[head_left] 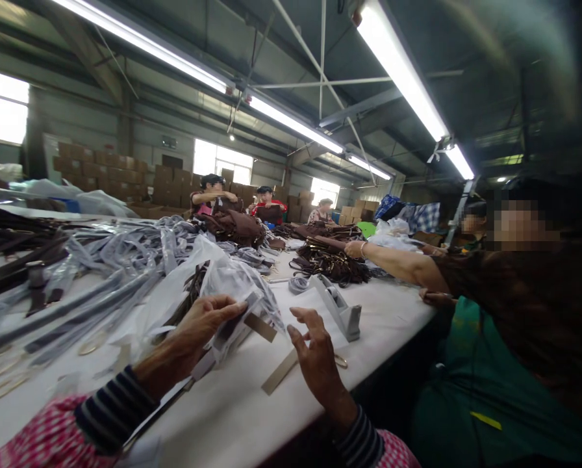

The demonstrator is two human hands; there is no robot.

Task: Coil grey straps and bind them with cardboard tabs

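My left hand (208, 325) pinches a plastic-wrapped dark strap (230, 331) between thumb and fingers, over the white table (232, 416). A short brown strip (260, 327) sticks out to the right of the fingertips. To its right, my right hand (315, 354) is raised with thumb and index finger curved and apart, holding nothing visible. A longer tan strip (280, 372) lies on the table beside it, and a gold ring (340, 361) shows just behind the hand. A grey tape dispenser (337, 309) stands beyond my right hand.
Wrapped straps (106, 260) cover the left of the table, with dark brown straps (8, 247) at the far left. Brown pieces (332, 260) are heaped farther back. A co-worker's arm (403, 263) reaches in from the right; other people sit at the far end.
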